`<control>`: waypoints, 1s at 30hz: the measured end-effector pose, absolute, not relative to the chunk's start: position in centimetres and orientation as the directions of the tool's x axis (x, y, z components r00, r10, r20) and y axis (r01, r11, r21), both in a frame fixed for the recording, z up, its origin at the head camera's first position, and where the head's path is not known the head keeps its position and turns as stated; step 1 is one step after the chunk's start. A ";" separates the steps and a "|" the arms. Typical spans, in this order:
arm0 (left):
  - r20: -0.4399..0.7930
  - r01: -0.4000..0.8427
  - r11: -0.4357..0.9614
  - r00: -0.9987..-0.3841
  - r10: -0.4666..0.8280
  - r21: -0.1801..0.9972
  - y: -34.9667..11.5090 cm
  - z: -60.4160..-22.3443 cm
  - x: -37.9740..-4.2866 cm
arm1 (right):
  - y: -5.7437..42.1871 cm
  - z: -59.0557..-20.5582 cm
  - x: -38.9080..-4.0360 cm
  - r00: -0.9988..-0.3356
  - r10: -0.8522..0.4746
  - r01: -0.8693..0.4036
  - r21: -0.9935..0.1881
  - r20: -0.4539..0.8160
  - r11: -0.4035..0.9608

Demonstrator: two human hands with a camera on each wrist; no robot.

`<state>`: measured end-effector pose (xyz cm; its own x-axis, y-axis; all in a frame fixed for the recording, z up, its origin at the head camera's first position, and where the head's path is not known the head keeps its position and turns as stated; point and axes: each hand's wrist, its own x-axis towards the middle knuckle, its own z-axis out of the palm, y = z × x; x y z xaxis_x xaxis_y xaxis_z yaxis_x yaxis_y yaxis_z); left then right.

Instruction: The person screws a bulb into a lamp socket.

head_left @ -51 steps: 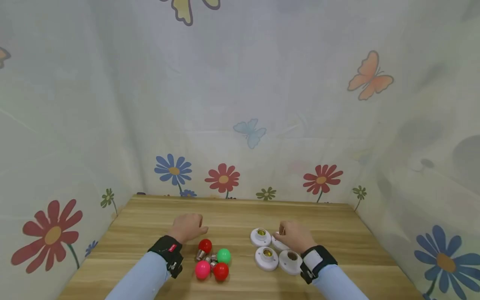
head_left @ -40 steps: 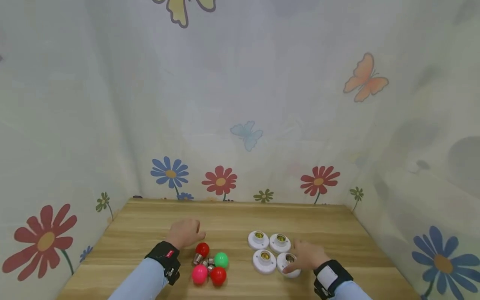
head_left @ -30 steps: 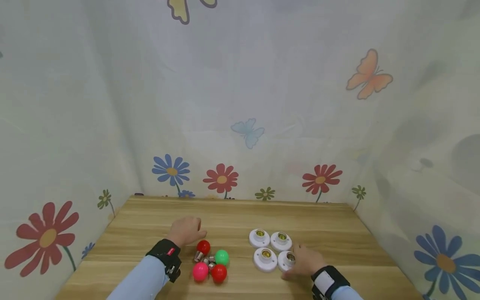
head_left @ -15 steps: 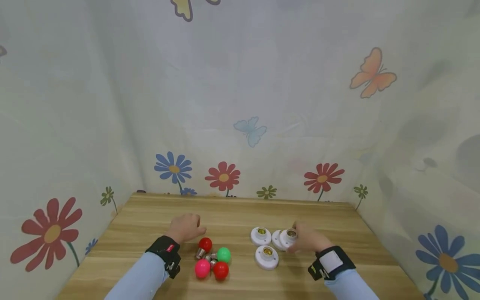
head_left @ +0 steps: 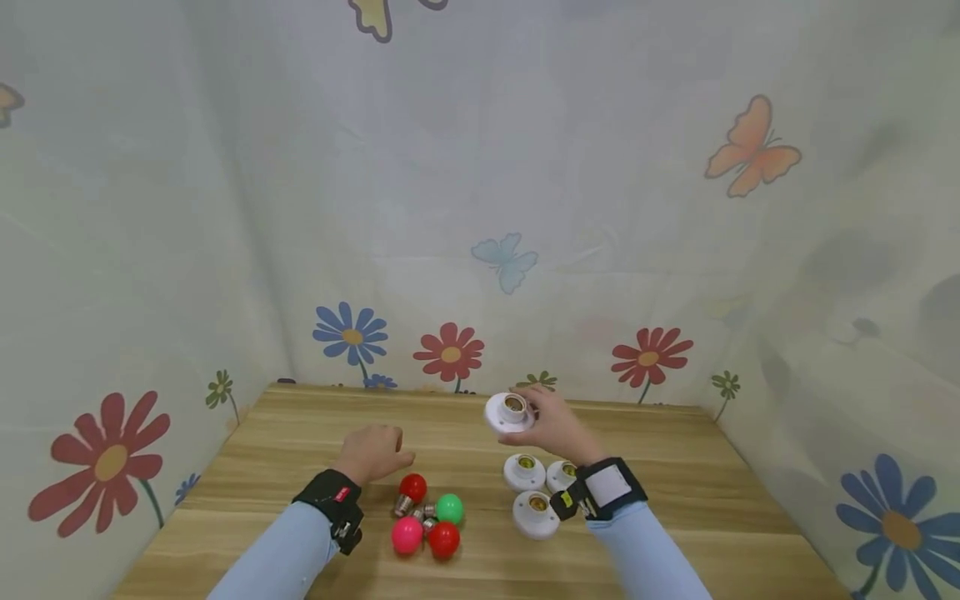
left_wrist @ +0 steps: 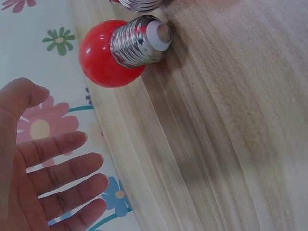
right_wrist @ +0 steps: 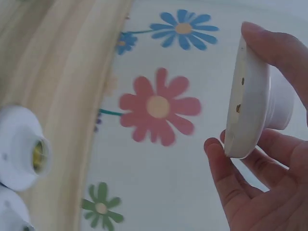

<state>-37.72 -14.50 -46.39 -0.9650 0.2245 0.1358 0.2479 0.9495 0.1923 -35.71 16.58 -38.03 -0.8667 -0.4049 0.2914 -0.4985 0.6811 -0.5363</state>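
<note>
Blue-sleeved left hand [head_left: 372, 454], fingers relaxed and apart, left of lower centre, four bulbs [head_left: 444, 540] just below, white socket [head_left: 498, 412] aloft right of lower centre, three more sockets [head_left: 534, 522] beneath, right hand [head_left: 558, 427] clamped on the upper one

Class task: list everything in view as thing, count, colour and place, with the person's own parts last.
Table: 1, light brown wood-grain, below everything
Cloth backdrop: pale, printed flowers and butterflies, behind the table
Red light bulbs: 2, red, far and near sides of the bulb cluster
Green light bulb: 1, green, cluster's right
Pink light bulb: 1, pink, cluster's near left
Lamp sockets: 3, white, grouped right of the bulbs
Raised lamp socket: 1, white, above the table
Wristbands: 2, black, one per wrist
Sleeves: 2, light blue, both forearms
Left hand: 1, bare, beyond the bulbs
Right hand: 1, bare, gripping the raised socket
</note>
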 end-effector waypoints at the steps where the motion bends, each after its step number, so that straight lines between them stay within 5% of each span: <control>1: 0.134 0.246 0.950 -0.966 0.223 0.194 -14.5 -46.5 -37.8 | 16.3 -38.6 -35.8 -0.867 -0.407 -0.497 -0.545 0.287 0.675; 12: 0.086 0.222 0.956 -0.974 0.209 0.192 -14.7 -46.3 -37.5 | 15.5 -44.1 -36.6 -0.892 -0.420 -0.434 -0.581 0.169 0.688; 22: 0.051 0.206 0.956 -0.979 0.199 0.211 -13.6 -45.5 -37.2 | 15.2 -44.3 -36.3 -0.896 -0.422 -0.415 -0.592 0.135 0.691; 30: -0.103 0.121 0.944 -0.982 0.159 0.306 -11.6 -46.2 -35.3 | 14.7 -44.9 -36.2 -0.892 -0.425 -0.431 -0.571 0.153 0.699</control>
<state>-35.31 -11.56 -46.19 -0.9819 0.1589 -0.1033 0.1207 0.9444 0.3060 -36.18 14.68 -44.88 -0.8919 -0.4254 0.1534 -0.4314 0.6986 -0.5709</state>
